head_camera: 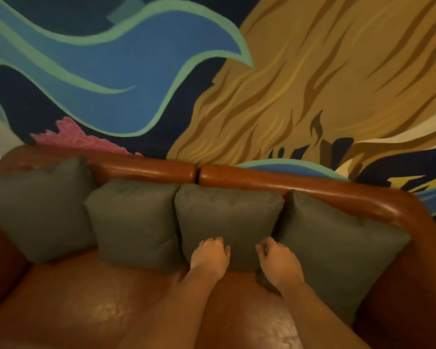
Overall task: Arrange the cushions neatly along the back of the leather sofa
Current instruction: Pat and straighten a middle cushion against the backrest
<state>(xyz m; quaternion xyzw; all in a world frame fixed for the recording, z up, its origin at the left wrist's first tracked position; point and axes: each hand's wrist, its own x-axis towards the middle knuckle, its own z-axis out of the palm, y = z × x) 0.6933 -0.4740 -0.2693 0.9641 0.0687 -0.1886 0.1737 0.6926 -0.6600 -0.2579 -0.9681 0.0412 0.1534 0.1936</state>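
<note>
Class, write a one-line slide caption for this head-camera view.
Both hands, left and right, press the third grey cushion of four against the brown leather sofa back, below a mural.

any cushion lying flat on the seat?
No, all four cushions stand against the sofa back; both hands press the third cushion.

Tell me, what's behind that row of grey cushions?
The brown leather sofa back rises behind the four grey cushions, with a painted mural above. The cushions cover the lower backrest.
</note>
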